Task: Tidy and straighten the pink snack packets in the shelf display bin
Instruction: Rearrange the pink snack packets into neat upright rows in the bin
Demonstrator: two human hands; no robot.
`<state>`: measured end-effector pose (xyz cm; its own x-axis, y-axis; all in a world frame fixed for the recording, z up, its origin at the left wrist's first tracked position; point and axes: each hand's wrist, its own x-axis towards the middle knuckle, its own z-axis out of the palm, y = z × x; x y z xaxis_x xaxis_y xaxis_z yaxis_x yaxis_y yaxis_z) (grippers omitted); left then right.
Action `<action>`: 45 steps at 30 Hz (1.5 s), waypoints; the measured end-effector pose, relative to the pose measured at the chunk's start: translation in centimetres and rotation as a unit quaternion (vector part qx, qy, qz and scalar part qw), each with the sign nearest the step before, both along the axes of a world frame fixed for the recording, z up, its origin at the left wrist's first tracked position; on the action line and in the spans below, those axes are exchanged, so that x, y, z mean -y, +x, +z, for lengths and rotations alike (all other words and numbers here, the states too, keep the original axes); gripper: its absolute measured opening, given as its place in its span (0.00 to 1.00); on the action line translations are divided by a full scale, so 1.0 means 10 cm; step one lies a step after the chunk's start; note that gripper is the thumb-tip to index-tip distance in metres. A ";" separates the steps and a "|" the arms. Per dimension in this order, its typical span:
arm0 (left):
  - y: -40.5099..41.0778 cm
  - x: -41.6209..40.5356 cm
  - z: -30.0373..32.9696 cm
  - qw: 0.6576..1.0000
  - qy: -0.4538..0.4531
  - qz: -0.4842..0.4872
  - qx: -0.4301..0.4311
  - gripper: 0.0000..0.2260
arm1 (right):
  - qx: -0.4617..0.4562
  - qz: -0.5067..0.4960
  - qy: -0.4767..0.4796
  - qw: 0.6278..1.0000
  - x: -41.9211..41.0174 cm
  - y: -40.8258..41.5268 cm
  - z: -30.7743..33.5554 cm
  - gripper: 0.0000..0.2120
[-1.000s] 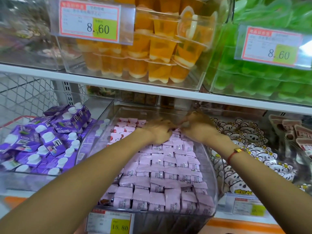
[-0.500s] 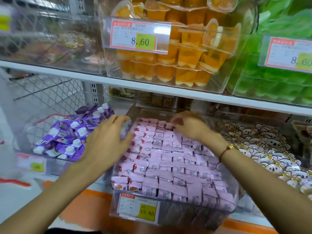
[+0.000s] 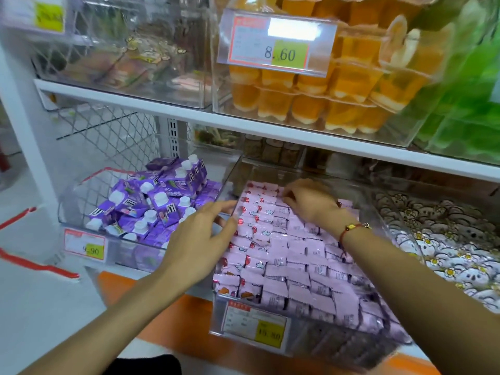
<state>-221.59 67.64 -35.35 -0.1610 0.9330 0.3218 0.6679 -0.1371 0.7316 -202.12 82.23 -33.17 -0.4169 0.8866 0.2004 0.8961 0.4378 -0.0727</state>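
Pink snack packets [image 3: 292, 255] filled a clear display bin [image 3: 273, 345] on the lower shelf, in the middle of the head view, laid in overlapping rows that ran from the near front wall to the far back wall. Most packets in the left column showed printed fronts with red marks; those to the right showed plain backs with barcodes.

The left hand [image 3: 200, 239] was released, its fingers straight and spread, palm down; the fingertips reached the left column of packets at the bin's left wall. Its forearm came up from the near left.

The right hand [image 3: 308, 201] lay palm down over the far rows, fingers bent toward the packets at the far left corner; whether it pinched one I cannot tell. A red cord bracelet [image 3: 351, 230] circled its wrist, and the forearm stretched in from the near right.

Left of the bin sat a bin of purple cartons [image 3: 151, 201]. On the upper shelf stood orange jelly cups [image 3: 311, 104] behind an 8.60 price tag [image 3: 276, 44].
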 end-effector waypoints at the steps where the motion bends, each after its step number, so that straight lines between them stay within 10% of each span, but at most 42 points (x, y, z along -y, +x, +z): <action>1: -0.01 0.00 0.00 1.000 -0.004 -0.004 -0.002 0.15 | 0.027 0.014 0.036 0.999 0.02 0.00 -0.04 0.08; 8: -0.01 0.03 0.02 1.000 -0.013 -0.019 -0.003 0.15 | -0.011 0.029 0.160 0.987 0.03 0.07 -0.15 0.04; 13: -0.03 0.00 0.11 0.998 -0.049 -0.021 -0.015 0.14 | -0.267 -0.016 0.156 0.951 0.09 0.05 -0.16 0.11; 21: 0.12 -0.33 0.51 0.990 0.043 -0.028 -0.135 0.19 | -0.684 -0.188 0.132 0.692 0.29 -0.04 0.14 0.04; 26: 0.48 -0.70 0.67 0.979 0.006 -0.170 -0.114 0.28 | -0.787 -0.171 -0.157 0.572 0.44 -0.01 0.21 0.08; 29: 0.47 -0.79 0.67 0.980 -0.010 -0.184 -0.079 0.20 | -0.742 -0.151 -0.292 0.585 0.52 0.08 0.27 0.08; 35: 0.27 -0.78 0.72 0.902 -0.260 -0.196 0.283 0.15 | -0.631 -0.090 -0.325 0.699 0.57 0.18 0.35 0.17; 41: 0.21 -0.77 0.74 0.867 -0.316 -0.198 0.332 0.23 | -0.671 0.000 -0.312 0.672 0.56 0.17 0.34 0.05; 45: 0.15 -0.76 0.75 0.908 -0.242 -0.204 0.274 0.26 | -0.723 -0.041 -0.330 0.606 0.55 0.20 0.31 0.08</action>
